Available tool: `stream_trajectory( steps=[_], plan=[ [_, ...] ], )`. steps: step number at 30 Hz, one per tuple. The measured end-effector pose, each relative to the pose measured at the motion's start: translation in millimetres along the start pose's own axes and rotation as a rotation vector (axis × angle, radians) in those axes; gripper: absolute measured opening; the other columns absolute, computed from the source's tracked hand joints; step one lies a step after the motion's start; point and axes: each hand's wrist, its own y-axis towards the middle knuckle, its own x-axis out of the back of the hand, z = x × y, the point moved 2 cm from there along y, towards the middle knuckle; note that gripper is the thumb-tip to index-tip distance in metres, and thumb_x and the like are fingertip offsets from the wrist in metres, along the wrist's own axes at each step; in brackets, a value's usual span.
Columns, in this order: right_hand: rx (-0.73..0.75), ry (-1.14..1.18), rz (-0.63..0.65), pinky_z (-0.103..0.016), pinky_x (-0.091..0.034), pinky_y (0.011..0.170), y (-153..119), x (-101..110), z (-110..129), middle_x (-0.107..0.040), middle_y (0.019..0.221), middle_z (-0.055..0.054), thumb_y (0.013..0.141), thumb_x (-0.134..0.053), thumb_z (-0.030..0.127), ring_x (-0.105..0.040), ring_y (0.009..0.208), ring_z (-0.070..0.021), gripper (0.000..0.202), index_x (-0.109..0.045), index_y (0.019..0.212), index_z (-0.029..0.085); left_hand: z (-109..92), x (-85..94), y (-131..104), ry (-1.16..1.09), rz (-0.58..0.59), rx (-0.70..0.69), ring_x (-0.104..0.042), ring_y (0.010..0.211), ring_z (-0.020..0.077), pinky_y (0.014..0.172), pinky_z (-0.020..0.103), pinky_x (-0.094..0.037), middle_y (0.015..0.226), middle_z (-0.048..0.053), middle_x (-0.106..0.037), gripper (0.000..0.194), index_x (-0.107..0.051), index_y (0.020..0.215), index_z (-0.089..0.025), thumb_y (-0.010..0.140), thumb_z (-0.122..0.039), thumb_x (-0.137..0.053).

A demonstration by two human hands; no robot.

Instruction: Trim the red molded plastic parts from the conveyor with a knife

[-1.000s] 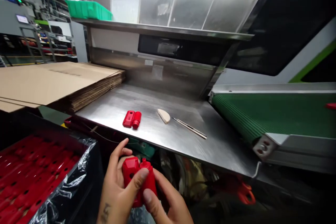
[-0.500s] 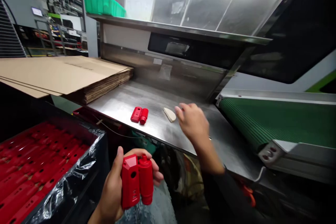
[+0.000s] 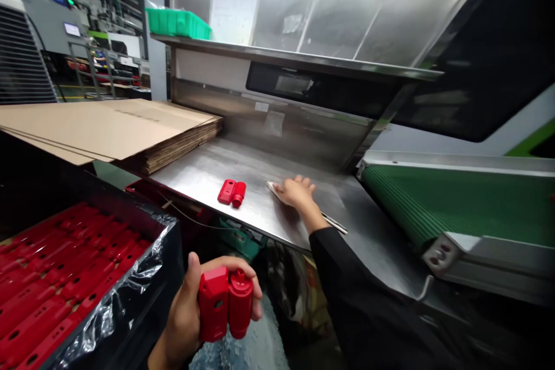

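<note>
My left hand [image 3: 184, 312] is wrapped round a red plastic part [image 3: 214, 306], a faceted block with a round hole joined to a bottle-shaped cylinder. It is held above my lap, in front of the metal table. On the table, my right hand [image 3: 299, 192] reaches down over a flat cream-coloured piece [image 3: 272, 187], covering most of it, with the fingers apart. A thin pale stick-like thing [image 3: 333, 222] lies beside my right wrist. Left of that hand, a second red plastic part [image 3: 232, 192] of like shape rests on the table.
A black-lined bin [image 3: 160, 260] full of red parts stands at lower left. Stacked cardboard sheets [image 3: 113, 127] overhang the table's left end. A green conveyor belt [image 3: 459, 202] runs at the right. Overhead, a metal shelf [image 3: 303, 59] carries a green tray [image 3: 177, 23].
My right hand has come down and left onto the cream-coloured piece. The thin stick beside my wrist now shows. My left hand still holds the red part, tilted slightly differently.
</note>
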Motion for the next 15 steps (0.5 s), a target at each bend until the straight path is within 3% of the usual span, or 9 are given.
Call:
stream_trajectory(
  steps=[3, 5, 8, 10, 12, 15],
  plan=[
    [0.018, 0.054, -0.025, -0.050, -0.042, 0.097, -7, 14, 4, -0.059, 0.119, -0.008, 0.088, -0.057, 0.046, -0.054, 0.113, -0.0243, 0.036, -0.060, 0.107, 0.016, 1, -1.5, 4, -0.002, -0.034, 0.030, -0.066, 0.076, 0.0309, 0.063, 0.039, -0.048, 0.092, 0.021, -0.068, 0.079, -0.065, 0.102, -0.007, 0.094, -0.055, -0.003],
    [0.054, 0.120, -0.073, -0.046, -0.047, 0.091, -34, 26, 10, -0.063, 0.109, -0.008, 0.090, -0.055, 0.044, -0.059, 0.103, -0.0221, 0.035, -0.058, 0.108, 0.015, 0, 0.2, 7, -0.009, -0.106, 0.066, -0.067, 0.075, 0.0299, 0.062, 0.038, -0.049, 0.091, 0.019, -0.069, 0.075, -0.064, 0.101, -0.008, 0.094, -0.056, -0.007],
    [0.128, 0.277, -0.159, -0.036, -0.053, 0.073, -109, 39, 18, -0.067, 0.090, -0.006, 0.097, -0.037, 0.045, -0.065, 0.080, -0.0192, 0.040, -0.051, 0.117, 0.014, 2, 5.1, 9, 0.003, -0.266, 0.134, -0.067, 0.071, 0.0280, 0.059, 0.036, -0.049, 0.088, 0.016, -0.070, 0.071, -0.063, 0.103, -0.010, 0.093, -0.061, -0.014],
    [0.205, 0.391, -0.210, -0.027, -0.053, 0.073, -167, 44, 23, -0.069, 0.101, -0.003, 0.097, -0.036, 0.048, -0.067, 0.089, -0.0157, 0.039, -0.047, 0.123, 0.022, 6, 6.1, 8, 0.054, -0.366, 0.190, -0.067, 0.069, 0.0264, 0.056, 0.034, -0.049, 0.086, 0.014, -0.071, 0.070, -0.063, 0.106, -0.011, 0.091, -0.064, -0.020],
    [0.421, 0.559, -0.328, -0.024, -0.052, 0.080, -214, 47, 32, -0.068, 0.109, -0.005, 0.095, -0.045, 0.035, -0.066, 0.096, -0.0151, 0.034, -0.049, 0.126, 0.022, 10, 2.6, 6, 0.181, -0.424, 0.223, -0.067, 0.073, 0.0250, 0.057, 0.030, -0.049, 0.084, 0.012, -0.072, 0.067, -0.065, 0.107, -0.012, 0.090, -0.064, -0.028],
    [0.511, 0.660, -0.415, -0.028, -0.052, 0.074, -242, 50, 44, -0.068, 0.093, -0.008, 0.093, -0.048, 0.019, -0.066, 0.083, -0.0179, 0.031, -0.056, 0.122, 0.014, 13, -10.1, 5, 0.375, -0.385, 0.174, -0.065, 0.086, 0.0253, 0.066, 0.028, -0.050, 0.086, 0.010, -0.073, 0.061, -0.068, 0.108, -0.014, 0.090, -0.062, -0.035]
  ],
)
